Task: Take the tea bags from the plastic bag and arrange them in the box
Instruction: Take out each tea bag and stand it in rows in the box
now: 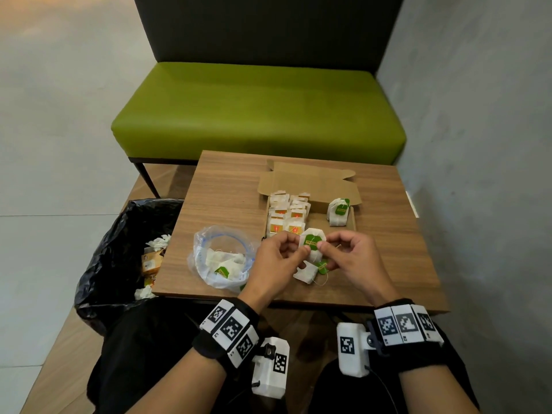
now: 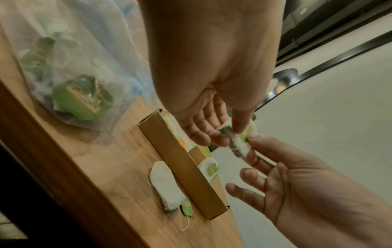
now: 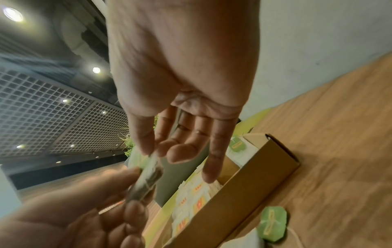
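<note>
Both hands hold one white tea bag with a green tag [image 1: 312, 242] [image 2: 238, 144] [image 3: 148, 176] just above the table, in front of the box. My left hand [image 1: 280, 252] [image 2: 212, 137] pinches its left edge; my right hand [image 1: 343, 252] [image 3: 155, 151] pinches its right edge. Another tea bag [image 1: 306, 273] [image 2: 167, 186] lies on the table beneath them, its green tag [image 3: 272, 223] beside it. The open cardboard box [image 1: 352, 222] [image 2: 182, 166] [image 3: 244, 189] holds rows of red-tagged bags [image 1: 286, 213] on its left and a green-tagged stack [image 1: 338, 212] on its right. The clear plastic bag [image 1: 221, 255] [image 2: 70, 70] with more tea bags lies to the left.
The small wooden table [image 1: 227, 192] stands before a green bench [image 1: 257, 109]. A bin lined with a black bag [image 1: 119, 258] holding crumpled paper sits at the table's left edge. A grey wall [image 1: 478, 144] runs along the right.
</note>
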Available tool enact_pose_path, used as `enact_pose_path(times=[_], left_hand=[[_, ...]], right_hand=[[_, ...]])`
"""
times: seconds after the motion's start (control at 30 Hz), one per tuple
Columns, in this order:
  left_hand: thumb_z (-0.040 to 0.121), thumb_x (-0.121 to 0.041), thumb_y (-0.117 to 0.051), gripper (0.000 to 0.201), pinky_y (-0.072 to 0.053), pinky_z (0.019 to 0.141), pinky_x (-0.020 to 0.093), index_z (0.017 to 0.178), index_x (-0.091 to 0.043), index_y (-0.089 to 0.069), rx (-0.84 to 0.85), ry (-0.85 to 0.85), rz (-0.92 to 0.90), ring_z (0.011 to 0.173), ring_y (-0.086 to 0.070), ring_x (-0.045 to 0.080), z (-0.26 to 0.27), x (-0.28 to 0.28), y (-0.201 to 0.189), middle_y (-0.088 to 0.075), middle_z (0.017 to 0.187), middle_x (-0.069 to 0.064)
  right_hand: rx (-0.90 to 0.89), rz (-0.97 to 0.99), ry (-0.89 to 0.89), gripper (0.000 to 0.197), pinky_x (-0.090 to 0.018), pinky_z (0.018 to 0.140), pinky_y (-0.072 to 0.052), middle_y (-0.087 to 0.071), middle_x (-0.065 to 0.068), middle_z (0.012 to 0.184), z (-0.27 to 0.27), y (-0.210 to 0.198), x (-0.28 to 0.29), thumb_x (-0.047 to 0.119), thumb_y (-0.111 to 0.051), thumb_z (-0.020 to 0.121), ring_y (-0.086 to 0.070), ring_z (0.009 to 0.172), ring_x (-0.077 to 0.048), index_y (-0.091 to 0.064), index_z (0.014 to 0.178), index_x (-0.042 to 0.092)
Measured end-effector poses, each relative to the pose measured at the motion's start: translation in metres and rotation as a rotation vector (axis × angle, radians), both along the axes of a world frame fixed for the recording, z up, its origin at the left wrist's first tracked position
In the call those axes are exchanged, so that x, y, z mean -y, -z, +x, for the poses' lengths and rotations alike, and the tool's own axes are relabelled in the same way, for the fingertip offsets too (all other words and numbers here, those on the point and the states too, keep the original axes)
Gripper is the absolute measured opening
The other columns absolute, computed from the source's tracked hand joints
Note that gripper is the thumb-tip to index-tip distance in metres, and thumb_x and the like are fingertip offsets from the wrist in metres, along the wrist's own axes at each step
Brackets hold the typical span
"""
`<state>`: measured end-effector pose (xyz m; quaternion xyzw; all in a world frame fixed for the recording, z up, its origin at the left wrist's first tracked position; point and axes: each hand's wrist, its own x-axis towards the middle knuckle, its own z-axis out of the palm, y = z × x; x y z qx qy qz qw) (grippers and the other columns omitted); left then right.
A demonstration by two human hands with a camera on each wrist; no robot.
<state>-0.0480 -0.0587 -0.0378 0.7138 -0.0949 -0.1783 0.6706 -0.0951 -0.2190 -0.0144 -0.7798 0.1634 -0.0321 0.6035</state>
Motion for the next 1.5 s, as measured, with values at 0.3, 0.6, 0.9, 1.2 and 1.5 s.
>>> enact_pose_path(times=[0.3,0.6,0.9,1.2,1.5], left_hand=[[0.091,-0.018,-0.068,0.012,-0.055,0.068,0.023,0.103,-0.018,-0.069,0.107,0.068,0.168,0.074,-0.069,0.006,0.004,0.019,0.008,-0.074,0.085,-0.002],[0.094,-0.021,-0.061,0.045,-0.046,0.093,0.02,0.137,-0.015,-0.051,0.275,0.186,0.561,0.097,-0.056,0.003,0.005,0.026,0.022,-0.053,0.129,-0.002],[0.092,-0.022,-0.062,0.046,-0.045,0.105,0.033,0.137,-0.016,-0.052,0.311,0.245,0.583,0.118,-0.052,0.011,0.006,0.026,0.029,-0.054,0.13,-0.003],[0.093,-0.023,-0.061,0.044,-0.045,0.105,0.034,0.136,-0.018,-0.053,0.333,0.279,0.58,0.119,-0.051,0.01,0.008,0.024,0.032,-0.053,0.13,-0.004],[0.092,-0.012,-0.058,0.025,-0.05,0.091,0.022,0.115,-0.019,-0.065,0.402,0.051,0.504,0.098,-0.056,0.001,-0.005,0.01,0.037,-0.055,0.116,-0.011]], right_hand=[[-0.07,-0.286,-0.208,0.01,-0.036,0.067,-0.055,-0.072,0.0,0.083,0.013,-0.008,0.037,0.019,-0.075,0.086,-0.062,0.068,-0.015,-0.075,0.095,0.023],[-0.186,-0.597,-0.042,0.003,-0.033,0.067,-0.048,-0.067,0.009,0.081,0.054,0.015,0.09,0.032,-0.071,0.089,-0.058,0.075,-0.012,-0.072,0.09,0.034],[-0.276,-0.67,-0.095,0.015,-0.036,0.078,-0.051,-0.065,0.009,0.086,0.09,0.042,0.099,0.029,-0.074,0.086,-0.062,0.085,-0.015,-0.076,0.1,0.023],[-0.173,-0.881,0.044,0.016,-0.028,0.067,-0.042,-0.065,0.01,0.08,0.101,0.05,0.094,0.029,-0.075,0.086,-0.058,0.079,-0.011,-0.072,0.101,0.025],[0.015,-0.764,0.098,0.013,-0.03,0.065,-0.054,-0.063,0.014,0.077,0.061,0.019,0.071,0.035,-0.073,0.086,-0.062,0.074,-0.006,-0.07,0.096,0.027]])
